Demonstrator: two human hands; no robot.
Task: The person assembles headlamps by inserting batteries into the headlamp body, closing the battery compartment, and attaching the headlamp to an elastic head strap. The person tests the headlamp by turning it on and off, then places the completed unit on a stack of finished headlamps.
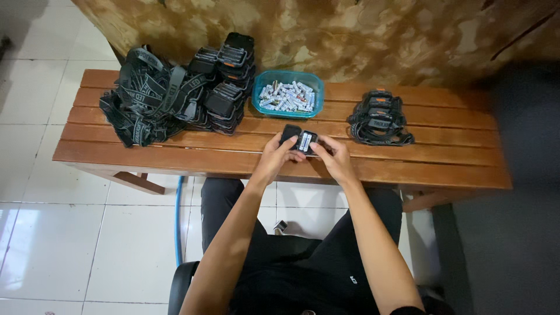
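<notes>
- Headlamp unit (298,139): a small black casing, opened, with batteries showing inside; it sits above the middle of the wooden bench (443,160), held between both hands.
- Left hand (275,157): fingers curled closed around the left half of the headlamp unit, thumb on top.
- Right hand (335,158): fingers pinched on the right edge of the same unit, touching it near the battery bay.
- Blue tray (287,79): a shallow plastic dish just behind the hands, filled with loose silver-white batteries (289,96).
- Large pile of headlamps (175,93): black units and tangled grey straps heaped on the left end of the bench, some stacked against the wall.
- Small pile of headlamps (380,118): a few units with orange trim and coiled straps, right of the tray, well apart from the large pile.
- Person: seated on a dark chair (182,283), in black clothing, over a white tiled floor (70,233).
</notes>
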